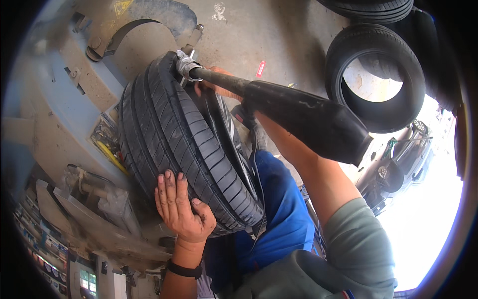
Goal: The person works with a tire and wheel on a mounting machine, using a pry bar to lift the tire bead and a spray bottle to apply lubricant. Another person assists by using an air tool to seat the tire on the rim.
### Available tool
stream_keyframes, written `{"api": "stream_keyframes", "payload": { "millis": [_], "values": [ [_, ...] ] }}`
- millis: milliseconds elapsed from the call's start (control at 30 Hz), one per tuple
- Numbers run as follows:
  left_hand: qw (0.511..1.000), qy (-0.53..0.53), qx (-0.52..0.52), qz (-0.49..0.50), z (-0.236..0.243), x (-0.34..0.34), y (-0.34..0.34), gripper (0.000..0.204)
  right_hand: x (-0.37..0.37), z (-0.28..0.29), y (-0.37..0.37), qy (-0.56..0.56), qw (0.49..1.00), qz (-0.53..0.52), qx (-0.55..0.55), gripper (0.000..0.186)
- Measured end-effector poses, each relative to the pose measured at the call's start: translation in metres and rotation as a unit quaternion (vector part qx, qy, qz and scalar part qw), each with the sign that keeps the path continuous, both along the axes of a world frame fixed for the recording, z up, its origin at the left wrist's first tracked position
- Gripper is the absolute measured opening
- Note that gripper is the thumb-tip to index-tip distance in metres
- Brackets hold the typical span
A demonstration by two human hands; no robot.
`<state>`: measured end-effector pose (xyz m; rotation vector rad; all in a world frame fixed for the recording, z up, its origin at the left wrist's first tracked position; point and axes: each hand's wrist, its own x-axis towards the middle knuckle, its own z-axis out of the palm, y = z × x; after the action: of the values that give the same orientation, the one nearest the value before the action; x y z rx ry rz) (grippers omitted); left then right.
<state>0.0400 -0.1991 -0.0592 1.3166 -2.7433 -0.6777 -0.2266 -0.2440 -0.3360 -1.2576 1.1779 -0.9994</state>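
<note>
From here I read the tyre as a wall between the left hand and the right hand. Over the right fingers, a sleeved metal bar cuts off the approach from above. Beyond those knuckles I have open room across the concrete floor, up to a second tyre. Left of the left fingertips, the grey machine hems me in.
</note>
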Motion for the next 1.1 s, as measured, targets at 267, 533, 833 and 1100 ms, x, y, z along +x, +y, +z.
{"api": "stream_keyframes", "payload": {
  "millis": [267,533,833,1100],
  "values": [
    [0.999,-0.012,0.027,0.031,-0.014,0.014,-0.016,0.051,-0.004,-0.042,-0.017,-0.084,0.991,-0.033,0.097,0.009],
    [0.997,-0.001,0.06,0.038,-0.022,0.024,-0.02,0.045,-0.022,-0.023,-0.032,0.102,0.987,0.118,-0.032,0.022],
    [0.997,0.001,0.069,0.026,-0.035,0.031,-0.027,0.041,-0.062,0.017,-0.055,-0.079,0.973,-0.045,0.214,0.039],
    [0.995,0.014,0.092,0.033,-0.046,0.027,-0.042,0.039,-0.043,0.03,-0.033,0.151,0.988,0.014,0.032,0.06]
  ]
}}
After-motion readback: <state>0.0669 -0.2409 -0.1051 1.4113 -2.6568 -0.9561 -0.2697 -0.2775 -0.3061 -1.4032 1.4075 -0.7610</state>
